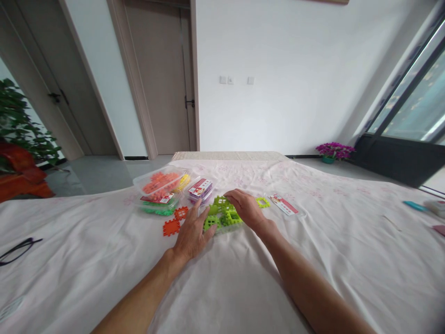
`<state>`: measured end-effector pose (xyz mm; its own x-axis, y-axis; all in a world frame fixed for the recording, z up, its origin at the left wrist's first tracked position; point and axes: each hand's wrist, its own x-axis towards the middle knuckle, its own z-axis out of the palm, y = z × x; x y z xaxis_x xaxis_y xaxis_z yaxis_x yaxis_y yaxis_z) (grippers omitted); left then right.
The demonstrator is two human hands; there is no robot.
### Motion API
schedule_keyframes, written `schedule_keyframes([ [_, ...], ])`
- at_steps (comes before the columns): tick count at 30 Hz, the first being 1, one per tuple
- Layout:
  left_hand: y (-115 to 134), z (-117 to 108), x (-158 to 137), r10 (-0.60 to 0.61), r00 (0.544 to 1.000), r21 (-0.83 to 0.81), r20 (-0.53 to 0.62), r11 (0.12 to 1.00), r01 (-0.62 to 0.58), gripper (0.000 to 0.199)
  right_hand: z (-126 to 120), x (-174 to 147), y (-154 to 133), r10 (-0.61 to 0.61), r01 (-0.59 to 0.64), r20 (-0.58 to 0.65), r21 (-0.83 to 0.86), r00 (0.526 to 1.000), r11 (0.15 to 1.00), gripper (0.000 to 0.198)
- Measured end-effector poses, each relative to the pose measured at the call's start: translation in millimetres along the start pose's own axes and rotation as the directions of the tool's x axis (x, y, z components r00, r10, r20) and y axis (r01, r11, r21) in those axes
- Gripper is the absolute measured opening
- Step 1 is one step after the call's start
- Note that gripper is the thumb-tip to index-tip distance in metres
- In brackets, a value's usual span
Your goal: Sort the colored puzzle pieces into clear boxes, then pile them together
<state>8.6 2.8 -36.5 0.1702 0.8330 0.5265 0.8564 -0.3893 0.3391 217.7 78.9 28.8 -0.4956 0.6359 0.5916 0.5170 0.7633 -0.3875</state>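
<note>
A clear tray of lime-green interlocking blocks [222, 217] lies on the white sheet [222, 278] in front of me. My left hand [191, 234] rests flat against the tray's left side, fingers spread and touching the green pieces. My right hand [246, 206] lies curled over the tray's right part, fingers on the blocks; whether it grips one is hidden. Two loose orange blocks [172, 227] sit just left of my left hand. A single green-yellow block [263, 202] lies right of my right hand.
Clear boxes of orange [160, 183], green [159, 208] and purple blocks [200, 189] stand behind the tray. A clear lid with a red label [285, 205] lies to the right. Black glasses [17, 249] lie far left, small items [422, 207] far right.
</note>
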Motion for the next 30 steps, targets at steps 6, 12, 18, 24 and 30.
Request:
schedule_keyframes([
  [6,5,-4,1,-0.008,1.0,-0.029,0.002,1.0,0.008,0.057,13,1,-1,-0.008,0.019,0.151,-0.072,0.988,0.997,0.022],
  [12,6,-4,1,-0.022,1.0,-0.031,0.016,0.999,0.023,0.058,17,3,-1,0.032,-0.009,0.188,-0.122,0.982,0.992,0.022],
  [18,3,-2,1,-0.024,1.0,-0.025,0.01,0.999,0.024,0.058,17,3,-1,0.064,-0.026,0.211,-0.18,0.975,0.983,0.017],
  [24,4,-4,1,-0.019,0.999,-0.009,0.028,1.0,0.019,0.057,15,4,-4,0.107,-0.079,0.199,-0.145,0.974,0.986,0.01],
  [30,5,-5,1,-0.023,0.999,0.001,0.032,1.0,0.022,0.057,17,4,-4,0.15,-0.119,0.183,-0.172,0.971,0.978,0.015],
])
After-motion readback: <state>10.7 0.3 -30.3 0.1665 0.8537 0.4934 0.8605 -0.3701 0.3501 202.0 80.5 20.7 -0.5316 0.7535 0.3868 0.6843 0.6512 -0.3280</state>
